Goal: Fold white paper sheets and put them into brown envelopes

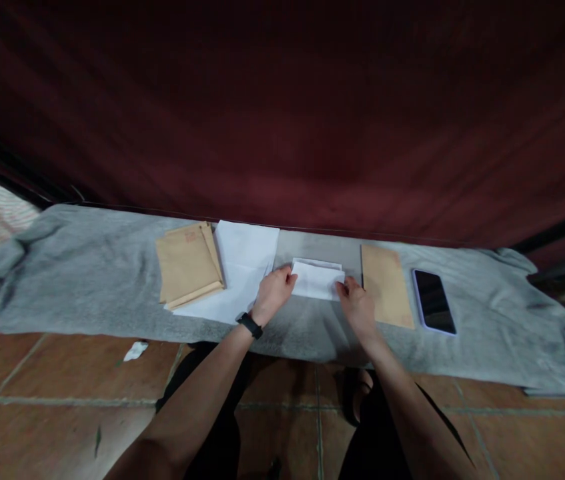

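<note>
Folded paper (316, 283) lies on a cloth (97, 280) between a person's left hand (274, 293) and right hand (357, 307), with a stack of envelopes (189, 263) partly atop loose sheets (247, 245) to the left, and a lone envelope (387, 283), then a phone (433, 301), to the right.

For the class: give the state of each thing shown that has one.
White rectangular paper: folded, held by left hand and right hand
Brown paper envelopes: unevenly stacked
Large white paper sheets: flat, partly under the stack
Single brown paper envelope: flat
Lilac-edged black smartphone: face up, screen dark
Grey fabric cover: spread, wrinkled
Small white scrap: crumpled
Black wristband: worn
</note>
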A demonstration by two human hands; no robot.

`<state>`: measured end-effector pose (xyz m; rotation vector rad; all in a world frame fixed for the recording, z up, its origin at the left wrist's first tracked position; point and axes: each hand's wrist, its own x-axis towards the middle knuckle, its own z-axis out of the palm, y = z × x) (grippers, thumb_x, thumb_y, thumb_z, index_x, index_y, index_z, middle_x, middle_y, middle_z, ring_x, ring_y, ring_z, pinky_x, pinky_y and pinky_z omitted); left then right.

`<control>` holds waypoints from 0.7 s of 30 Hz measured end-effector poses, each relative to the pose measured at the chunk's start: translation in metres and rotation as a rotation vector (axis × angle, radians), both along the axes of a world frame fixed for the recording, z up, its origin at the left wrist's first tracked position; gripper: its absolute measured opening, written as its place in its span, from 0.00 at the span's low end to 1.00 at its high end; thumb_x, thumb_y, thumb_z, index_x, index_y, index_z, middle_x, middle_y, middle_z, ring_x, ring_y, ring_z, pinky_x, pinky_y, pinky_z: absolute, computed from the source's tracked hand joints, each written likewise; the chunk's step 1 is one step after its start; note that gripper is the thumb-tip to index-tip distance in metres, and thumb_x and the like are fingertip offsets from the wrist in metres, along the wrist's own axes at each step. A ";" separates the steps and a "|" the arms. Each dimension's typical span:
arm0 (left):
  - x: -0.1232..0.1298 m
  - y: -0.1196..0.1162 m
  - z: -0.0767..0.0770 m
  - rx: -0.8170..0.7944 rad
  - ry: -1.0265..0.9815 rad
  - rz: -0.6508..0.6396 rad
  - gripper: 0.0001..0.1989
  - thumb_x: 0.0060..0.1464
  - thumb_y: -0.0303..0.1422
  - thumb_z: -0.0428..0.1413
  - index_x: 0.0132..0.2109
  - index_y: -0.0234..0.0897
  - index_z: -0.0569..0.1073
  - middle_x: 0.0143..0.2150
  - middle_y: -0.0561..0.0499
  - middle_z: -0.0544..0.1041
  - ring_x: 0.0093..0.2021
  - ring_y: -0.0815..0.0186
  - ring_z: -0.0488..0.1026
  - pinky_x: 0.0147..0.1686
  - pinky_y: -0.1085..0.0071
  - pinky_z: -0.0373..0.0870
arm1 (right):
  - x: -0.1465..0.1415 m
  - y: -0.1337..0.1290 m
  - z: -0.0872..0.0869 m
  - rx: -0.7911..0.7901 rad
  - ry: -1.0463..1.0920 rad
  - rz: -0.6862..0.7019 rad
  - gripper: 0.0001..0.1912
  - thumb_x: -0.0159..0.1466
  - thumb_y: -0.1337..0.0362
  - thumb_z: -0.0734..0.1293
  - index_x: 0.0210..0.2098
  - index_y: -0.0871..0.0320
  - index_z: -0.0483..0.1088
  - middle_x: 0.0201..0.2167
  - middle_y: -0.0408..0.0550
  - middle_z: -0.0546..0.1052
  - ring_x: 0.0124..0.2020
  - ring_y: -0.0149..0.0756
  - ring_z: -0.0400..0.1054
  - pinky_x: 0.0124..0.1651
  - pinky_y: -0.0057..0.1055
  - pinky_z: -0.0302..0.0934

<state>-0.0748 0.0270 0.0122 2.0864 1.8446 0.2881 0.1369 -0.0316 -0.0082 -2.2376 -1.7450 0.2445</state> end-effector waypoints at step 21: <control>0.022 0.009 -0.007 0.039 0.074 0.120 0.13 0.67 0.38 0.49 0.50 0.40 0.75 0.41 0.44 0.82 0.43 0.57 0.80 0.40 0.67 0.72 | -0.013 0.018 0.001 0.183 -0.196 -0.049 0.18 0.71 0.63 0.57 0.56 0.62 0.67 0.44 0.62 0.78 0.46 0.49 0.72 0.48 0.41 0.62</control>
